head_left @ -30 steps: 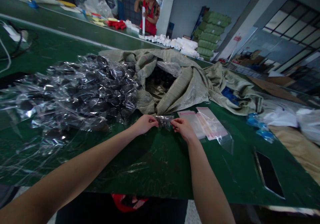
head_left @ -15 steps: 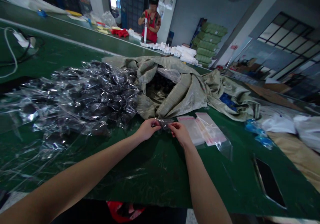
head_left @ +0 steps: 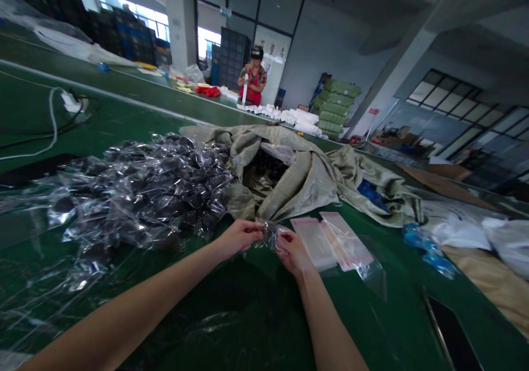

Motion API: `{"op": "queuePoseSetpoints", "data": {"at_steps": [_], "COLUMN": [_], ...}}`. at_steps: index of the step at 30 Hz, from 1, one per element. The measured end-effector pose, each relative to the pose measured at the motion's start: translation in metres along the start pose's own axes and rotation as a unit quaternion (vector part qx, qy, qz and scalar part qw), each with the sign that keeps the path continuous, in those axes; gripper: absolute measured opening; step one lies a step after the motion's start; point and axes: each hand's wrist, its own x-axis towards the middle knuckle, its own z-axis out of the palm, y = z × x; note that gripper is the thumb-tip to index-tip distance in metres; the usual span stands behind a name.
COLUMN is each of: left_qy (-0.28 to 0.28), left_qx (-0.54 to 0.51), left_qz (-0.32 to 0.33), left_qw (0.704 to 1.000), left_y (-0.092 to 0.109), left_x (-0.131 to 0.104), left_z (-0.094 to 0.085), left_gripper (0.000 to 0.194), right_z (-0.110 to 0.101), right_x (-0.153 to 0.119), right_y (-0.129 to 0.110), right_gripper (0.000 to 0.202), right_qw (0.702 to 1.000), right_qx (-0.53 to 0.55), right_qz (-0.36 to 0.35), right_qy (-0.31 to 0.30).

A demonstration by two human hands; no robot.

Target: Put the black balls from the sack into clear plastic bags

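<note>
Head view: left hand (head_left: pixel 238 238), right hand (head_left: pixel 296 254) pinching clear packet (head_left: pixel 270 234); wrapped pile (head_left: pixel 144 192) left, sack (head_left: pixel 300 189) beyond, flat bags (head_left: pixel 313 241) right

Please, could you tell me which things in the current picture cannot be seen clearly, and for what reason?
All in the head view:
Exact shape inside the small clear bag: glare, left hand and right hand obscure it.
Depth of the open sack: folds and shadow hide it.
Lower items in the wrapped pile: upper ones cover them.
Phone's near end: cut off by the bottom edge.
Red markings on the flat bags: too small, blurred.
</note>
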Motion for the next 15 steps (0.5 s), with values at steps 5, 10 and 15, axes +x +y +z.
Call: {"op": "queuePoseSetpoints", "data": {"at_steps": [5, 10, 15], "left_qy": [0.113, 0.380, 0.325], "left_qx": [0.240, 0.503, 0.689], "left_qz": [0.106, 0.105, -0.002], "left_qw": [0.958, 0.769, 0.648], "left_y": [0.070, 0.164, 0.192], "left_x": [0.000, 0.024, 0.081], "left_z": [-0.064, -0.152, -0.158], "left_gripper": [0.039, 0.039, 0.032], "right_z": [0.005, -0.004, -0.015], "right_x": [-0.002, 0.009, 0.010], "right_y": [-0.007, -0.007, -0.014], "right_gripper": [0.044, 0.038, 0.019], "right_qw": [1.000, 0.991, 0.872], "right_qx": [-0.024, -0.104, -0.439], "right_qz": [-0.007, -0.045, -0.138], "right_qy": [0.000, 0.070, 0.167]}}
